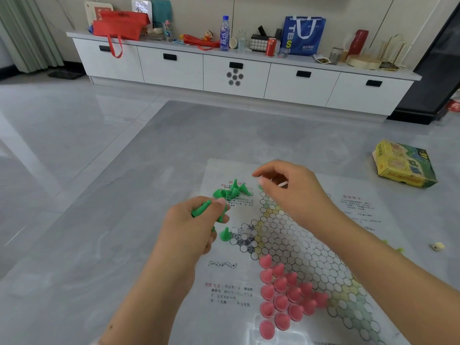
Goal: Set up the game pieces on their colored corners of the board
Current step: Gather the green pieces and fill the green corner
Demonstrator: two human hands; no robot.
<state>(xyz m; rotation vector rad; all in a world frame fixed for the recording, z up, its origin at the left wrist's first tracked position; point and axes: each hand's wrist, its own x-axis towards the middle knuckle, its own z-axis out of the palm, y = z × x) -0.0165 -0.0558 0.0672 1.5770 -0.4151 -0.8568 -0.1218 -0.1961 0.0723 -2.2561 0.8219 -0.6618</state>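
Fingertips (261, 181) of the right hand (293, 192) are pinched narrow over the far corner of the printed paper game board (293, 247), and a sliver of green (260, 187) shows just under them; whether it is a piece in the grip is hard to say. The left hand (196, 220) is curled round a bundle of green plastic cone-shaped pawns (201, 208), their long axes lying slantwise across the palm, tips toward the board. Just beyond its knuckles lies a loose heap of green pawns (231, 191), tumbled on their sides on the board's printed margin, and one green pawn (225, 234) stands upright at the board's left point, just beside the left hand. Nearer the person, the pink plastic pawns (283, 297) already fill their corner, standing close together. The far corner's circles lie directly beneath the right fingers, so the right hand looks the nearer for placing there, with the left feeding it from the side. A yellow cardboard game box (403, 164) sits well apart on the grey table (139, 170).
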